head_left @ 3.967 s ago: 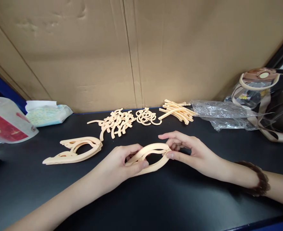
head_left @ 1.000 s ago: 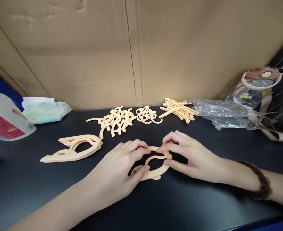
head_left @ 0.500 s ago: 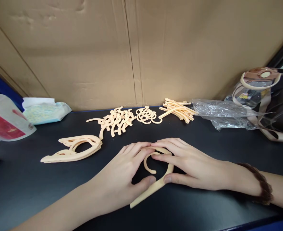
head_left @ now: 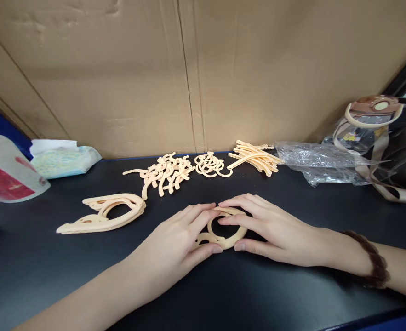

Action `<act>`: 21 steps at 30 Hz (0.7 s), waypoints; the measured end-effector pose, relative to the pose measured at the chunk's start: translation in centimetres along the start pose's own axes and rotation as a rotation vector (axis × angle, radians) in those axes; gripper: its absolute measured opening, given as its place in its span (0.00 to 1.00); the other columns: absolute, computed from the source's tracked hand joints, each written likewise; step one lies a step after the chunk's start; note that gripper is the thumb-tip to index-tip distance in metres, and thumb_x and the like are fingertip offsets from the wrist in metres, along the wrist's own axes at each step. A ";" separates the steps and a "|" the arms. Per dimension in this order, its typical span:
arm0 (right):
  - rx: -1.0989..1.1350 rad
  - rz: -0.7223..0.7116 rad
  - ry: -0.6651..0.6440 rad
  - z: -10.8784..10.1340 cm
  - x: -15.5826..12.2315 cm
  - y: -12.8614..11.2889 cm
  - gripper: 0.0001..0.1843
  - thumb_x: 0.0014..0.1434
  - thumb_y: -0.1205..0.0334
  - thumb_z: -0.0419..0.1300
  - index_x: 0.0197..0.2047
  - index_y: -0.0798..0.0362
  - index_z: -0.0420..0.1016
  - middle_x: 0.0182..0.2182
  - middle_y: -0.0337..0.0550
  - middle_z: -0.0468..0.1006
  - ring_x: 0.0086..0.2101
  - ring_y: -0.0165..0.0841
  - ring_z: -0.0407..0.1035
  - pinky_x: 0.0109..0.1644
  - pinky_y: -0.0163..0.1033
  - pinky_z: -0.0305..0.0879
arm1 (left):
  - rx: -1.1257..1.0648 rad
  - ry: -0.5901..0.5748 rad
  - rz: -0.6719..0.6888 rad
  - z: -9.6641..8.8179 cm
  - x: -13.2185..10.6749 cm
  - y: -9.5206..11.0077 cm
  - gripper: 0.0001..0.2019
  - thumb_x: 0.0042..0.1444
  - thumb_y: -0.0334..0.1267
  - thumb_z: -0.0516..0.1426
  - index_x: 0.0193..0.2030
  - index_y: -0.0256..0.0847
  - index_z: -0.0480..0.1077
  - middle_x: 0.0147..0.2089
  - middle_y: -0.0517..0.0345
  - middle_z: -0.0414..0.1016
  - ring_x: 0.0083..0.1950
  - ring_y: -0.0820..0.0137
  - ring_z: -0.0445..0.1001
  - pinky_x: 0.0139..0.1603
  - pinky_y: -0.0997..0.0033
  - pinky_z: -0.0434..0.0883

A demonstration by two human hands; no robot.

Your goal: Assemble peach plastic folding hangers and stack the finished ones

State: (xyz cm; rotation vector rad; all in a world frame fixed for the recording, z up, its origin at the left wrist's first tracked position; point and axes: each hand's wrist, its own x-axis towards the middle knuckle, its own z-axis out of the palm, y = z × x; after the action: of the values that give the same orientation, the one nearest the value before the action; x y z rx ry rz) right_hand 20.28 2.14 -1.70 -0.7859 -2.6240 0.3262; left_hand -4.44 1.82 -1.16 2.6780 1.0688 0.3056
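Between left hand (head_left: 178, 239) and right hand (head_left: 275, 227), a beige frame (head_left: 235, 240) is held.

Single head-worn view, forward and down.

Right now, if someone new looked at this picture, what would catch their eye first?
Probably the left hand and right hand, low in the middle of the view, holding a curved cream piece between them. Next would come the three piles of loose cream parts along the back of the black table, with similar folded pieces left of the hands.
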 end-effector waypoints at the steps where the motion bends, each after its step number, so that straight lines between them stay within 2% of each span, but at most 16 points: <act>1: 0.000 -0.005 0.008 0.0 0.0 0.0 0.19 0.67 0.56 0.55 0.59 0.52 0.69 0.60 0.48 0.66 0.59 0.35 0.59 0.62 0.42 0.59 | 0.010 0.002 0.004 -0.1 0.0 0.0 0.21 0.67 0.45 0.53 0.64 0.47 0.58 0.67 0.56 0.64 0.65 0.64 0.65 0.64 0.61 0.67; 6: -0.013 -0.029 0.062 -0.1 -0.2 0.1 0.17 0.68 0.58 0.55 0.57 0.52 0.70 0.58 0.49 0.68 0.56 0.35 0.61 0.59 0.42 0.61 | 0.018 0.065 0.052 0.1 0.0 -0.2 0.27 0.62 0.51 0.57 0.64 0.47 0.57 0.65 0.55 0.66 0.63 0.63 0.67 0.62 0.61 0.67; 11: -0.021 -0.034 0.098 -0.3 -0.2 0.2 0.16 0.68 0.60 0.55 0.56 0.52 0.71 0.56 0.49 0.69 0.54 0.36 0.63 0.57 0.44 0.63 | 0.063 0.087 0.049 -0.1 0.1 0.0 0.25 0.61 0.47 0.59 0.62 0.47 0.59 0.62 0.55 0.70 0.59 0.62 0.71 0.57 0.62 0.70; 17: -0.006 -0.046 0.174 -0.6 -0.2 0.1 0.13 0.68 0.62 0.54 0.54 0.52 0.71 0.54 0.49 0.72 0.51 0.36 0.65 0.56 0.45 0.62 | 0.187 0.025 -0.070 -1.9 0.1 0.7 0.28 0.52 0.42 0.61 0.61 0.42 0.62 0.57 0.49 0.75 0.50 0.57 0.78 0.46 0.60 0.76; 19: -0.001 -0.050 0.198 -0.7 -0.2 0.1 0.12 0.67 0.63 0.55 0.53 0.53 0.72 0.53 0.48 0.73 0.50 0.35 0.66 0.57 0.44 0.61 | 0.235 0.031 -0.115 -2.8 -0.1 0.4 0.31 0.51 0.42 0.60 0.63 0.43 0.62 0.59 0.48 0.73 0.51 0.55 0.78 0.46 0.58 0.76; 21: 0.002 -0.048 0.211 -0.7 -0.3 0.1 0.12 0.67 0.63 0.56 0.52 0.53 0.72 0.52 0.48 0.73 0.49 0.34 0.66 0.57 0.42 0.60 | 0.240 0.064 -0.173 -4.3 -0.6 -0.3 0.33 0.49 0.45 0.60 0.64 0.46 0.62 0.61 0.51 0.73 0.53 0.53 0.77 0.49 0.57 0.74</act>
State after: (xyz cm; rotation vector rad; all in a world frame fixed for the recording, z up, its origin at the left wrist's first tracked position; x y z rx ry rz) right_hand 20.82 2.11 -1.17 -0.7136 -2.4400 0.2195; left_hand -6.22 2.23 2.75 2.7706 1.4304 0.2456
